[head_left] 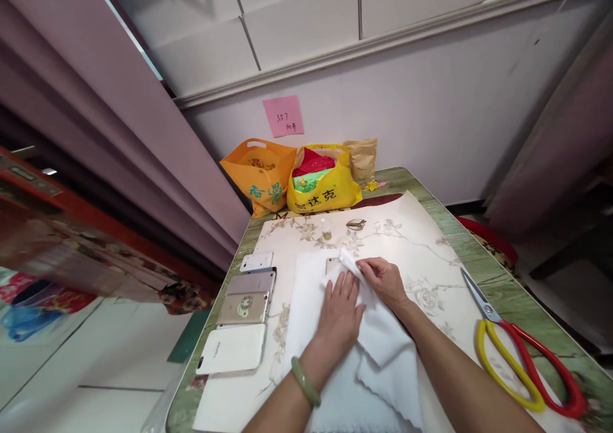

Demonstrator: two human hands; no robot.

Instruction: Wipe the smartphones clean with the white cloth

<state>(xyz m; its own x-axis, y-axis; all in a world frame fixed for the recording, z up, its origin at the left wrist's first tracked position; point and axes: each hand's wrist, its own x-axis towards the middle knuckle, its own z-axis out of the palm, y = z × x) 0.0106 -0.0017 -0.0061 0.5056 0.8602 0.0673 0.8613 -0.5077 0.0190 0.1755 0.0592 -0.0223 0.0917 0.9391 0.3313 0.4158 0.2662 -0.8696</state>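
Note:
A white cloth (383, 340) lies partly folded over itself on the table in front of me. My left hand (340, 311), with a green bangle on its wrist, rests flat on the cloth with its fingers stretched out. Just to its right, my right hand (387, 284) pinches a raised fold of the cloth between thumb and fingers. The corner of a phone (330, 265) peeks out from under the cloth beyond my left fingertips; the rest of it is hidden.
Several phones (232, 349) lie in a column along the left side. Large scissors (507, 337) with red and yellow handles lie at the right. A small clear bottle (326, 230) and a brown-gold item (355, 225) lie beyond the cloth. An orange bag (261, 174) and a yellow bag (323, 184) stand against the wall.

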